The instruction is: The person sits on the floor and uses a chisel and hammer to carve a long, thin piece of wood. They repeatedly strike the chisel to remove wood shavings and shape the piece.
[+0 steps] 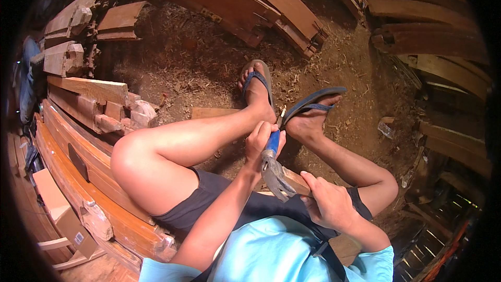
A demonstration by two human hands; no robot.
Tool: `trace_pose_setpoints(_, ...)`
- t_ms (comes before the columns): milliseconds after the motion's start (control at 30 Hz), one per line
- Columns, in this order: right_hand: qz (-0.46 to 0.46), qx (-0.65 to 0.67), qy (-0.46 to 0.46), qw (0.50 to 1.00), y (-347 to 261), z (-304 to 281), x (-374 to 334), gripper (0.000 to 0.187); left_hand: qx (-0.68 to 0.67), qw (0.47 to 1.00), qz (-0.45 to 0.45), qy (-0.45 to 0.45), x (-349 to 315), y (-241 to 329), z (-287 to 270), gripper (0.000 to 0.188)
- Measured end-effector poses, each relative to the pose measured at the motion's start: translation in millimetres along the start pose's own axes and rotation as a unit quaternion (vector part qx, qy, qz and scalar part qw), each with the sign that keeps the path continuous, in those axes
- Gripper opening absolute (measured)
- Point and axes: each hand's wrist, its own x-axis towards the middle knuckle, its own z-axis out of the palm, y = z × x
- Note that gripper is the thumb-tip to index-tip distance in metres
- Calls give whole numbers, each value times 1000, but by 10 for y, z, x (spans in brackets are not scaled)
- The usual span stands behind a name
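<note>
My left hand [259,145] is closed around the blue handle of a claw hammer [273,169]. The hammer's grey metal head points back toward my lap, its claw near a short piece of wood [296,181]. My right hand [330,201] grips that wood at its right end, thumb and fingers on either side. Just beyond my left hand a thin, pale-tipped stick-like thing [283,112] shows between my feet; I cannot make out what it is or whether the hand holds it. I sit with both knees bent outward.
Long timber boards [250,0] lie across the far side. Stacked beams [428,42] stand on the right. Cut blocks [78,89] and varnished wooden pieces [99,183] are piled at left, beside a cardboard box [57,203]. Wood shavings cover the dirt floor [193,62].
</note>
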Motion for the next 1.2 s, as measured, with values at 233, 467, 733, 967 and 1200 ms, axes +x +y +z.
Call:
trace_pose_setpoints(233,-5,24,17,1000,28,29,-35,59,7,999,-22,-40,2,62,-75,21)
trace_pose_setpoints(467,-6,2,5,1000,-39,40,-92,58,26,998,26,-46,-26,-4,5,21)
trace_pose_setpoints(733,45,27,81,995,-168,15,-408,60,54,990,29,-126,-151,92,58,18)
trace_pose_setpoints(967,88,57,187,977,-149,18,-471,58,3,991,50,-123,-224,11,182,17)
trace_pose_setpoints(1200,385,169,303,855,1141,618,-219,43,-138,976,-165,16,50,113,-22,23)
